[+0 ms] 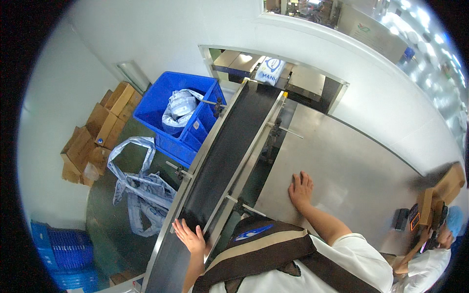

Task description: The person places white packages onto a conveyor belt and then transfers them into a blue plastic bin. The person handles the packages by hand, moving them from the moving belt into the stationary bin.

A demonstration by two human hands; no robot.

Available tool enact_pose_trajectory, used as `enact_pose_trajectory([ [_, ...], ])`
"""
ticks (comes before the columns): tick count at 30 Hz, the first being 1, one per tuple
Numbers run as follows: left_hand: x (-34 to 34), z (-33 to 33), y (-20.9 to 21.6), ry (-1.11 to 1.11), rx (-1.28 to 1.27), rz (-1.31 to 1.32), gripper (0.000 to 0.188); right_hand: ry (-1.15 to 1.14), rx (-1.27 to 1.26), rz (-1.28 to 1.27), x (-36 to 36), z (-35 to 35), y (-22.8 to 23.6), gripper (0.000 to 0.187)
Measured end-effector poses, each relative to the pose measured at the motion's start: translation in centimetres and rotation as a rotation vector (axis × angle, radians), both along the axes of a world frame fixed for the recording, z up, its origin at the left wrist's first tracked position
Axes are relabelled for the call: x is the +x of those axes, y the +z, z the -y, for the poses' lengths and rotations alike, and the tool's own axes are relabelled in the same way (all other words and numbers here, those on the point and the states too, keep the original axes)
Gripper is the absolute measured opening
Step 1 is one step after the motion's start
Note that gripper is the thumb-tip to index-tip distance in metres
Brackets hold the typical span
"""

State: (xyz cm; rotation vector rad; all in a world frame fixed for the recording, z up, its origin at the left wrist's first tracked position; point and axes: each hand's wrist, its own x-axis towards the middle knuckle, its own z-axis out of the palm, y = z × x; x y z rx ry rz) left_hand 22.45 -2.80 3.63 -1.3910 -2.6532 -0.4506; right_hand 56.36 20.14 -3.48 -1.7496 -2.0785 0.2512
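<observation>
- Nearest me, the left hand is over the lower part of the black conveyor belt, fingers spread and gripping nothing; I cannot tell whether it touches the belt.
- I have the right hand palm-down near the left edge of the steel table, fingers loosely spread, with nothing pinched in them.
- Left of the belt I see tangled strips of printed film on the green floor, and stacked blue baskets at lower left.
- Over to the right, a co-worker in a blue cap is beside the table's far right end, near an open cardboard box.
- Farther up, a blue crate beside the belt holds a bundle of film.
- Farthest off, I make out a white and blue packet at the belt's far end, in the wall opening.
</observation>
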Motion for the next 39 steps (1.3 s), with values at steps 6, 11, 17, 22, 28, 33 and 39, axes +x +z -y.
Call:
enact_pose_trajectory([
  [6,-0.2,0.1,-0.5,0.000,0.028,-0.004,0.055,0.037,0.032,-0.009,0.2,-0.2,-0.1,0.037],
  [11,-0.4,0.4,-0.7,0.006,0.026,0.002,0.057,0.048,0.052,-0.031,0.3,-0.4,-0.6,0.038],
  [17,0.5,-0.8,0.8,-0.124,0.044,-0.109,0.059,0.037,0.036,-0.097,0.6,-0.5,-2.2,0.041],
  [22,2.0,-10.1,3.4,-0.368,0.119,0.105,0.054,0.039,0.095,-0.051,0.3,-0.1,-1.2,0.042],
  [28,3.9,-26.2,3.6,-0.577,0.176,0.160,0.064,0.024,0.132,-0.023,0.0,-0.2,-0.8,0.040],
  [33,3.9,-32.6,3.8,-0.426,-0.012,0.175,0.089,0.019,0.107,0.020,-0.2,-0.3,-0.5,0.037],
  [39,1.3,-28.8,4.3,-0.356,-0.110,0.467,0.086,0.019,0.067,0.014,-0.3,0.2,0.3,0.038],
])
